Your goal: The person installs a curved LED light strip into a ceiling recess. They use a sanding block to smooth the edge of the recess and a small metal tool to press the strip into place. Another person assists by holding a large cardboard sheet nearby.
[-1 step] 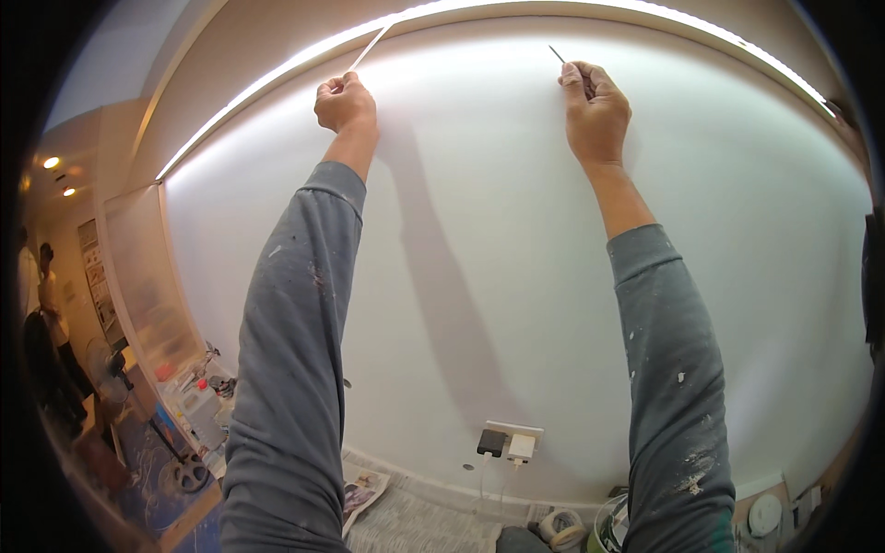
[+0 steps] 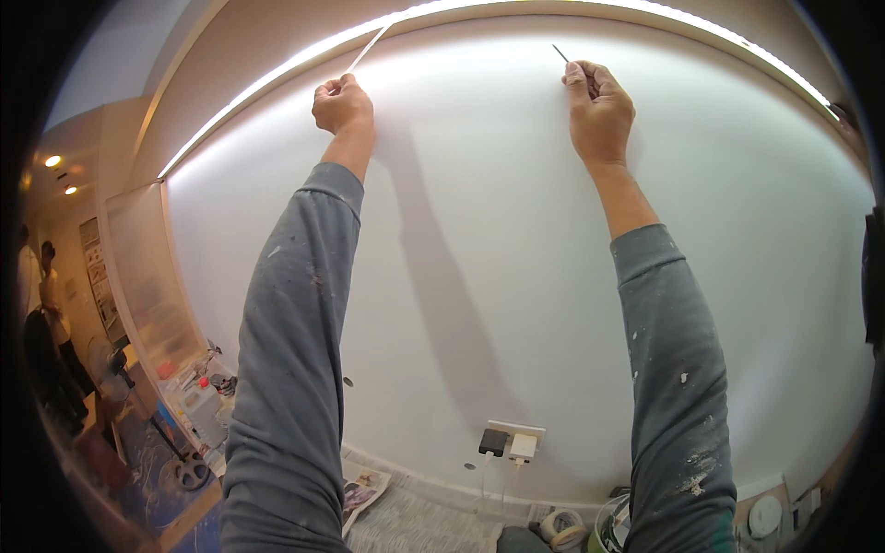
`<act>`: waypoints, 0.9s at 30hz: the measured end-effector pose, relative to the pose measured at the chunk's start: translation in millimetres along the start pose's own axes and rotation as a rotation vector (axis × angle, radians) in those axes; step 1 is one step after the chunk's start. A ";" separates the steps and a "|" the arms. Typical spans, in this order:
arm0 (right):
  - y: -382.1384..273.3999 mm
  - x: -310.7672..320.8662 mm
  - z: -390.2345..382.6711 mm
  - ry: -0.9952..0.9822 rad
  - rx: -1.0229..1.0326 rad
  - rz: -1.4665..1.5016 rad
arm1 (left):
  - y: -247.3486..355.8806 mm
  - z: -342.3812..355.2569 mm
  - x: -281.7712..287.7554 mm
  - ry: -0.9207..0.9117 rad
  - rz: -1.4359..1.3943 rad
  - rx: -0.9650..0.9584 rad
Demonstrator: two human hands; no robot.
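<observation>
Both my arms, in grey paint-flecked sleeves, reach up in front of a pale wall point(image 2: 498, 212). My left hand point(image 2: 343, 106) is closed, pinching the lower end of a thin white strip point(image 2: 371, 48). That strip slants up to the glowing light strip point(image 2: 277, 81) along the wall's top edge. Apart from it on the right, my right hand point(image 2: 601, 106) is closed around a thin dark pointed tool point(image 2: 560, 52). Its tip points up and left, with the wall behind it. The tool's lower part is hidden in my fingers, so its exact kind is unclear.
Low on the wall, a black plug point(image 2: 491, 443) and a white plug point(image 2: 523, 449) sit in a socket. Below lie paper sheeting point(image 2: 424, 518), tape rolls point(image 2: 562, 528) and a bucket point(image 2: 612, 527). A fan point(image 2: 112, 361), a red-capped jug point(image 2: 198, 405) and people point(image 2: 51, 300) are at left.
</observation>
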State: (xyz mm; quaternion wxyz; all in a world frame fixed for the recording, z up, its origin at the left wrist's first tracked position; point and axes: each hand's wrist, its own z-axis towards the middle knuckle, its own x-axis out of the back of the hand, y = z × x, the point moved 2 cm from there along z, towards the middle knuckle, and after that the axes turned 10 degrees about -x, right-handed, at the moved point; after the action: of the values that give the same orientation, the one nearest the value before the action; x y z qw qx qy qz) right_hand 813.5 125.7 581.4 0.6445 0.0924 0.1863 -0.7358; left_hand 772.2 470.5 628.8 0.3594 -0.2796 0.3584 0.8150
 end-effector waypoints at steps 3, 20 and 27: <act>3.2 0.1 1.4 -0.007 0.014 -0.012 | -13.7 19.0 21.9 0.042 0.066 -0.020; 1.6 0.0 0.2 -0.025 0.026 -0.074 | -87.0 98.0 162.8 0.219 0.292 0.001; 5.4 -3.1 -1.1 -0.027 0.040 -0.077 | -94.2 113.2 227.3 0.267 0.354 -0.018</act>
State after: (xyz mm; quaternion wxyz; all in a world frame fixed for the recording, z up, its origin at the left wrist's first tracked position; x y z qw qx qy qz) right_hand 819.2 128.4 580.7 0.6160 0.0882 0.1662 -0.7649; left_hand 690.7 692.6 496.9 0.1575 -0.3211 0.4389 0.8243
